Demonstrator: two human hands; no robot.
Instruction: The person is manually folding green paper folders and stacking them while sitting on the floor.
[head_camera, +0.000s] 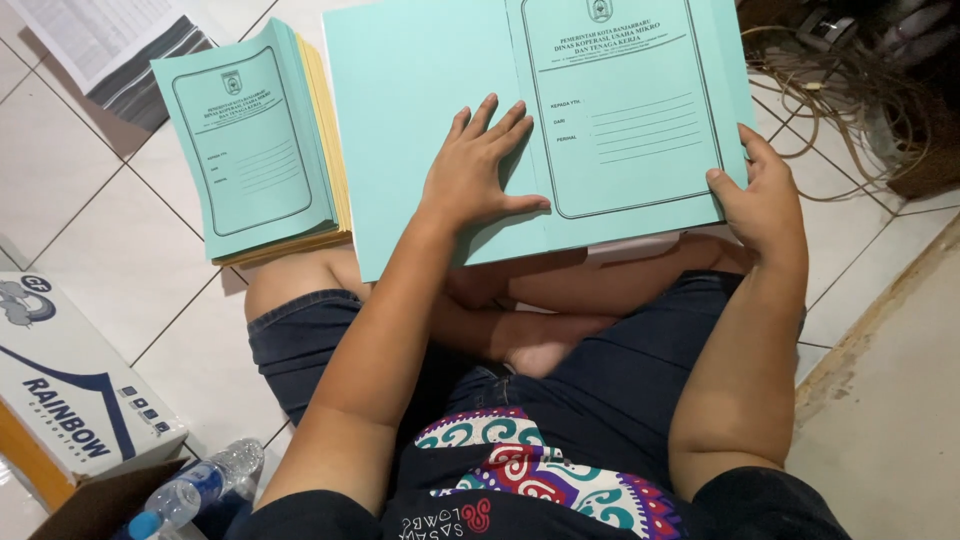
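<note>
Left hand (478, 170) lies flat, fingers spread, on the open green folder (420, 120); right hand (760, 195) grips its right edge, folder stack (250, 140) just left.

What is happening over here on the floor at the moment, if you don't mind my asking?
A person sits cross-legged on the tiled floor with an open light green folder spread out in front of them. The left hand lies flat on the folder near its centre fold, and the right hand grips its right edge. A stack of matching folders lies to the left, with a cardboard box and a plastic water bottle nearer the person.
</note>
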